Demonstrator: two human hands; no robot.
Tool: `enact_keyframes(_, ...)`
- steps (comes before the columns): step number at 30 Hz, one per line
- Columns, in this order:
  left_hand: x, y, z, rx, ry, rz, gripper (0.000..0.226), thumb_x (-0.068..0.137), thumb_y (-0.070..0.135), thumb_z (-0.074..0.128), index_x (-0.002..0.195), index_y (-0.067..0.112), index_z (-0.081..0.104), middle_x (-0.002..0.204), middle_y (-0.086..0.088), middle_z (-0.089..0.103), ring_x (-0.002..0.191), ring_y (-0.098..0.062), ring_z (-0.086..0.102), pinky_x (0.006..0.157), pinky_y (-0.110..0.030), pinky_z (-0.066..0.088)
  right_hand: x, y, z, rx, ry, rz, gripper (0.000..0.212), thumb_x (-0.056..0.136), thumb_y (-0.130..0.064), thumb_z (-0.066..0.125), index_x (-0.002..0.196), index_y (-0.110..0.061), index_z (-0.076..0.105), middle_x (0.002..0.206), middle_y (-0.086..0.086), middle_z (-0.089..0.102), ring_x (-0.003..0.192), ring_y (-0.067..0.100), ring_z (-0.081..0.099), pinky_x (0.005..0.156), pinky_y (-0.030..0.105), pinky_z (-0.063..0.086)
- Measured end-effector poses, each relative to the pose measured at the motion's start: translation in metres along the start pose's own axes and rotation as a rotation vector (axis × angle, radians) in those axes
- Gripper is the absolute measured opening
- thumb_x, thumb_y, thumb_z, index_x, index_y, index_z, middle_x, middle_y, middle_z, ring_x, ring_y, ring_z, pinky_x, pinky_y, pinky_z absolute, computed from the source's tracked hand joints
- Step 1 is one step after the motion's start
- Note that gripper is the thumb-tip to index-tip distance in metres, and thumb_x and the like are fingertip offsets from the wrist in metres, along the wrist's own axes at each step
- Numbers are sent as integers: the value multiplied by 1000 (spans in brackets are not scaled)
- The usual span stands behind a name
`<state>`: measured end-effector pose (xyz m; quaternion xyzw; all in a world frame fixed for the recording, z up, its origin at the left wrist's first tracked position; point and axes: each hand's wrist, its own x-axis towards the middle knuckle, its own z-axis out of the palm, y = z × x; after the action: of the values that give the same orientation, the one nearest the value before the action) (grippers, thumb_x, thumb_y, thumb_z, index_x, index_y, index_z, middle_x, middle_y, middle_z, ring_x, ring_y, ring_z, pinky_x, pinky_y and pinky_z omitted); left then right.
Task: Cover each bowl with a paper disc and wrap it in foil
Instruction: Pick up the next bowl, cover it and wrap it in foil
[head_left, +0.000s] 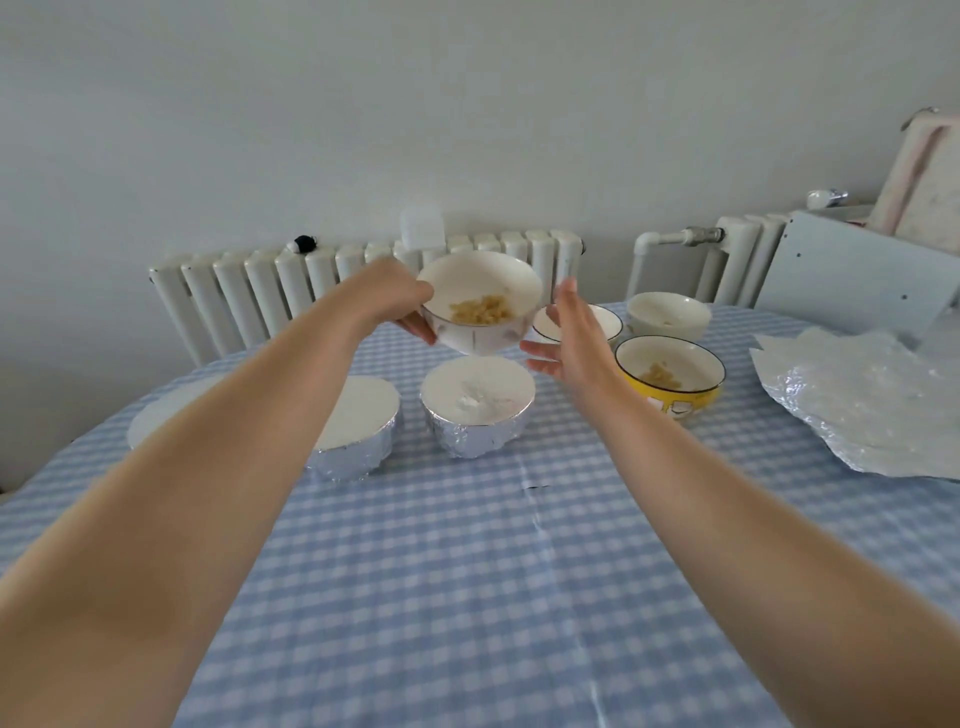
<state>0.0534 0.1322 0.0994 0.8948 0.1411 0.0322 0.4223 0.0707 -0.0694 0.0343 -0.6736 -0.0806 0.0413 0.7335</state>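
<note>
My left hand grips the white bowl at its left wall, thumb over the rim, fingers under the side. It's in the air above the far foil-wrapped bowl, in front of the radiator. My right hand is spread, fingers straight, just beside the bowl's right side, not touching as far as I can see.

Step in hand, my read: bring this bowl to the clear cloth near me for its paper disc. To do it well: get the right palm on the wall first, one-hand grip is marginal. Lift clear of the wrapped lid below, don't drag across it.

Orientation: bowl is round, no long axis. Mouth tilts toward me, rim higher on the far side; the yellowish food sits at the low near side. Level it before moving.

Still uncovered: yellow bowl and two white ones behind my right hand. Foil sheets at right on the table.
</note>
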Motion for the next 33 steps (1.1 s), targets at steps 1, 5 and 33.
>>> enact_keyframes(1,-10,6,7,3,-39,18,25,91,6,40,104,-10,54,73,-17,74,73,-20,75,52,-16,47,-9,0,-8,-5,-3,-3,54,101,-59,26,142,-27,40,124,-8,54,100,29,70,87,42,57)
enact_keyframes(5,-44,17,39,46,-145,60,13,93,10,41,85,3,48,75,-14,75,77,-14,74,69,-23,44,-44,14,-44,-97,79,-34,45,102,-54,33,138,-27,43,121,1,60,79,22,73,75,39,59)
enact_keyframes(33,-138,-10,199,421,4,298,58,103,48,38,147,11,36,158,-6,30,144,-28,25,113,-45,26,-67,87,-231,-1158,630,12,60,91,-17,60,145,-15,34,152,12,32,142,32,25,111,41,26)
